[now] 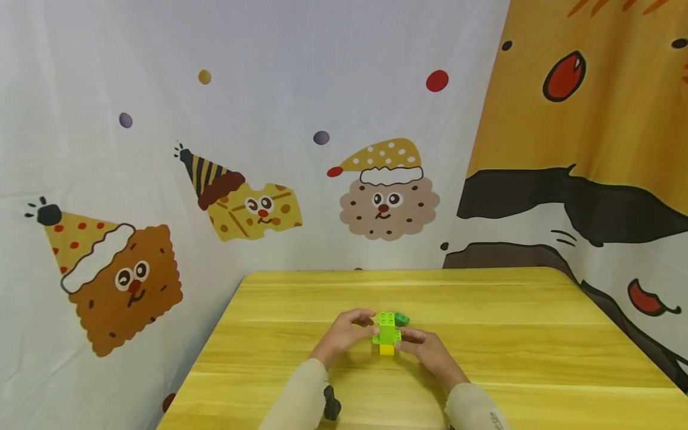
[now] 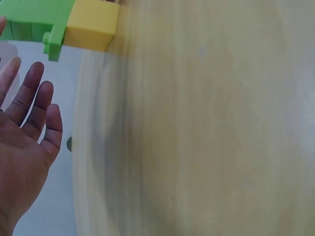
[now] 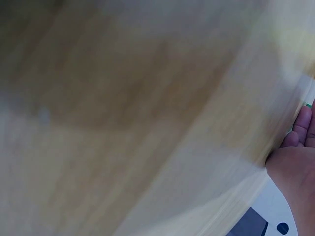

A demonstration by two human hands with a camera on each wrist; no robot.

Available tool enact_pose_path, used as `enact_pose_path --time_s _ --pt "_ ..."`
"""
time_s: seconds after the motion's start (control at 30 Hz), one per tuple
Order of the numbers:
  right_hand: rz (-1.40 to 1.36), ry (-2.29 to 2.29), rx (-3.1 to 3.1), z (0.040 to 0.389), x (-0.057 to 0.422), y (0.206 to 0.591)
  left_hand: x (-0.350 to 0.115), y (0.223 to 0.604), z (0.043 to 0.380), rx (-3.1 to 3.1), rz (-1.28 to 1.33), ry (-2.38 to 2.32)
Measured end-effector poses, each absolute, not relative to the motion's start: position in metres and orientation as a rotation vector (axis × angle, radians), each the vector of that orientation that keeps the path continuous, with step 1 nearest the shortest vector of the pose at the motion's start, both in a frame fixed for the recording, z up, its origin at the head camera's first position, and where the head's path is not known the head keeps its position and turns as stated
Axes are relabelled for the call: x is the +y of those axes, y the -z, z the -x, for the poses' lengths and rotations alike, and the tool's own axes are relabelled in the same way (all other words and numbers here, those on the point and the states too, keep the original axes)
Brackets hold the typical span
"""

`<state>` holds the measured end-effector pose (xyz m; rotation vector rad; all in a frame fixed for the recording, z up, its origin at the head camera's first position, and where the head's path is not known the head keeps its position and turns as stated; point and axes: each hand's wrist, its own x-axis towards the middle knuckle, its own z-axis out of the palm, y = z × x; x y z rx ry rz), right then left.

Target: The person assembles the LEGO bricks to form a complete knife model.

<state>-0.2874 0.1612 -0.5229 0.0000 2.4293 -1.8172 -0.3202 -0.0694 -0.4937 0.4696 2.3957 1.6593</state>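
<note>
A small stacked brick build [image 1: 387, 332] stands upright on the table, lime green above a yellow brick [image 1: 386, 349] at its base. Small lime pieces stick out on its two sides. My left hand [image 1: 350, 332] is at its left, thumb tip by the lime bricks; in the left wrist view its fingers [image 2: 37, 101] are spread and relaxed beside the green bricks [image 2: 32, 19]. On the other side my right hand [image 1: 428, 351] has its fingertips at the right side piece. The right wrist view shows only part of that hand [image 3: 295, 157]; its fingertips are cut off.
A darker green brick [image 1: 401, 319] lies just behind the build, to the right. Near the left forearm is a black object [image 1: 331, 404]. The wood-grain table [image 1: 537, 334] backs onto a cloth [image 1: 269, 89] printed with cartoon figures.
</note>
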Motion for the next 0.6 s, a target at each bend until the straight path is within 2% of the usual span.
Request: enact_pose_path --time_s 0.6 --pt "-0.011 1.815 2.434 0.288 0.162 0.521 -0.071 0.512 0.321 2.421 -0.459 -1.542"
